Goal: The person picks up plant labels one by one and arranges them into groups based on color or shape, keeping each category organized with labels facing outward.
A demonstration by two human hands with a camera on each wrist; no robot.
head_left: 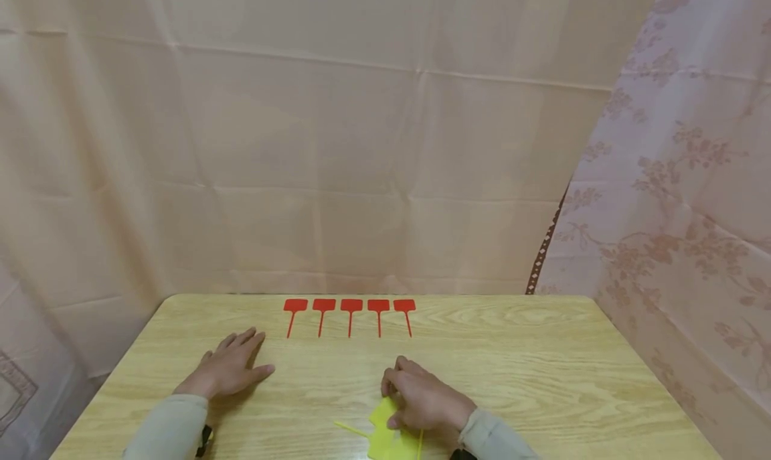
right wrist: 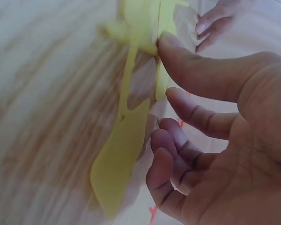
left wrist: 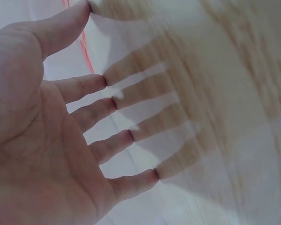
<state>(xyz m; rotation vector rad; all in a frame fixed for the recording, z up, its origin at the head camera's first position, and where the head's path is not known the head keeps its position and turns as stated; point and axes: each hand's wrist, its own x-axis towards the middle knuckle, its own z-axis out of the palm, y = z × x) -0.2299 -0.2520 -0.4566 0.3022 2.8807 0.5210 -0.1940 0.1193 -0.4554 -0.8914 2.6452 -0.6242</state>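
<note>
Near the front edge, my right hand bends over a small pile of flat yellow plastic tags with thin stems. Its thumb and index finger hold one yellow tag by the edges in the right wrist view; the other fingers curl loosely. Another yellow tag lies beside them on the table. Part of the pile is hidden under the hand. My left hand rests on the table at the left with fingers spread. In the left wrist view, its palm shows and nothing is held.
Several red tags of the same shape lie in a row along the back of the wood-grain table, stems toward me. A beige curtain hangs behind the table, and a flowered curtain on the right.
</note>
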